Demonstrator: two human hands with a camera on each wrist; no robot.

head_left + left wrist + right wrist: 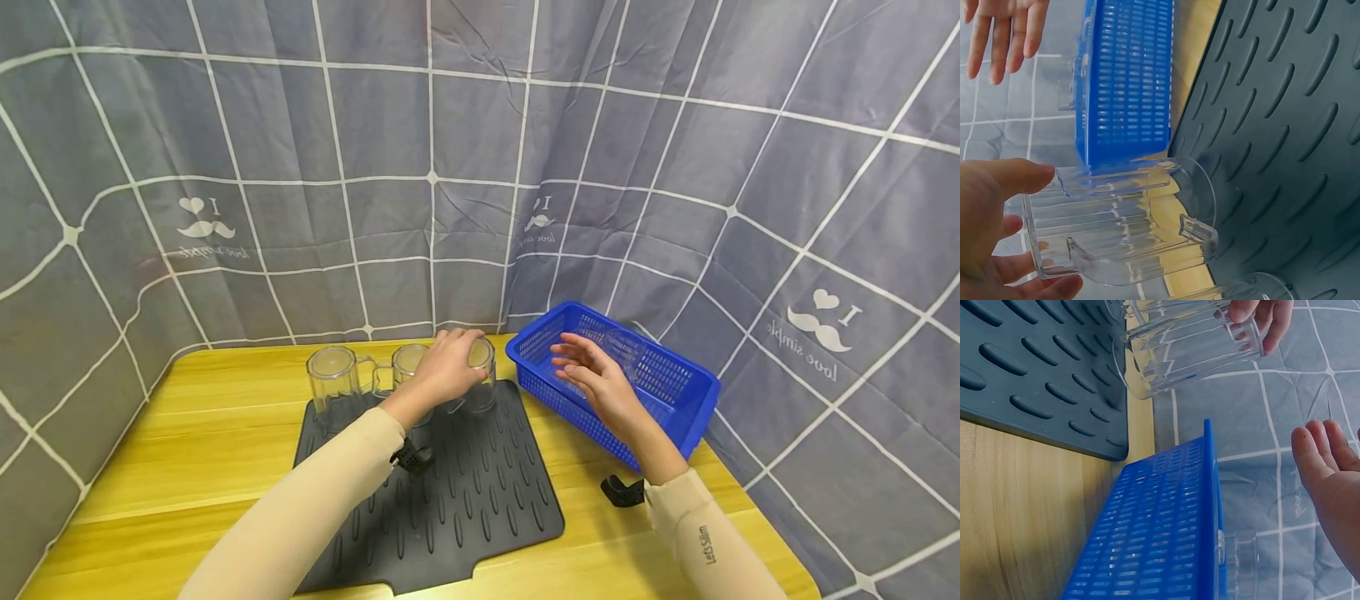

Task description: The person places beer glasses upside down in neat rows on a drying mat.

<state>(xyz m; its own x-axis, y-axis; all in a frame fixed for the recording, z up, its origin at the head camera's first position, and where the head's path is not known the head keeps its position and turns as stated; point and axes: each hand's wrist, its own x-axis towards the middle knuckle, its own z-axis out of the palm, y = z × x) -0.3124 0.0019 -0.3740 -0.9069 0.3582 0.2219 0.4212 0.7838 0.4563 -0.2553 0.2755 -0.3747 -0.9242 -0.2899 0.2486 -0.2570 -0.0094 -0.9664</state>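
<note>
Gripping the rim of a clear, ribbed glass mug (480,375) from above, the person's left hand (448,365) has its fingers and thumb curled round the top; the mug stands upright, base down, on the far edge of the dark grey ridged rubber mat (480,500), its long axis vertical below the grip. Two more clear glass mugs (333,383) stand just beside it, farther to the left. The right hand (596,379) hovers with fingers straight and relaxed, holding nothing, over the near rim of the blue slotted plastic basket (675,417), where another clear glass (626,350) lies. This basket sits to the right of the left grip, on the yellow wooden worktop (187,450).
</note>
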